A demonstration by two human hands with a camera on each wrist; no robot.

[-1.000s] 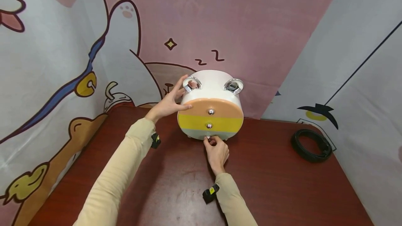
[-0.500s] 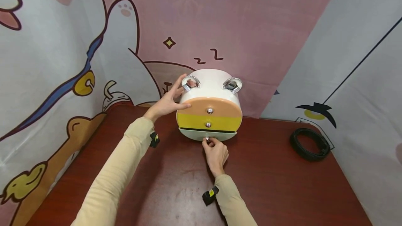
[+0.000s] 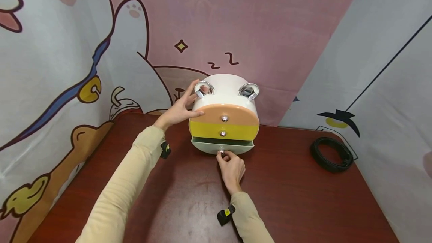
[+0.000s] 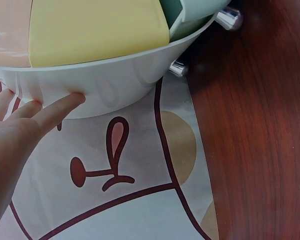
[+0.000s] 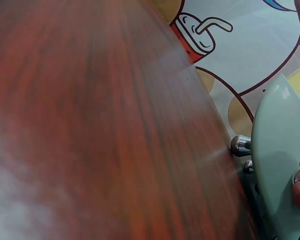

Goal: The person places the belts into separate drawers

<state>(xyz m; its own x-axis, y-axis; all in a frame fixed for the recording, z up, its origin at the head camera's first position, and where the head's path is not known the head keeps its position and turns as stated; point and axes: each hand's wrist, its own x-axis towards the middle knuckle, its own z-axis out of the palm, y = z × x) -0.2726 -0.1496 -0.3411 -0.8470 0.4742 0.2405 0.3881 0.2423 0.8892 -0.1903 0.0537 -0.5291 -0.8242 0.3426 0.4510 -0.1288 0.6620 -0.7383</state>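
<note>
A small rounded white drawer cabinet (image 3: 226,91) stands at the back of the table, with an orange drawer (image 3: 210,112), a yellow drawer (image 3: 206,129) and a pale green bottom drawer (image 3: 206,147). My right hand (image 3: 232,168) pinches the small silver knob (image 3: 221,153) of the green drawer, which is pulled partway out. In the right wrist view the green drawer front (image 5: 277,135) shows, with fingertips at its knob. My left hand (image 3: 179,113) rests against the cabinet's left side, thumb at the front edge. In the left wrist view its straight fingers (image 4: 65,106) touch the white side wall.
Two silver ring-shaped pieces (image 3: 248,91) stick up from the cabinet top. A coiled black belt (image 3: 332,155) lies on the right of the brown table (image 3: 287,190). A printed cartoon cloth (image 3: 270,29) hangs behind the table.
The green bottom drawer has gone from shut to partly open. My right hand has drawn its knob a little toward me. My left hand has stayed on the cabinet's side.
</note>
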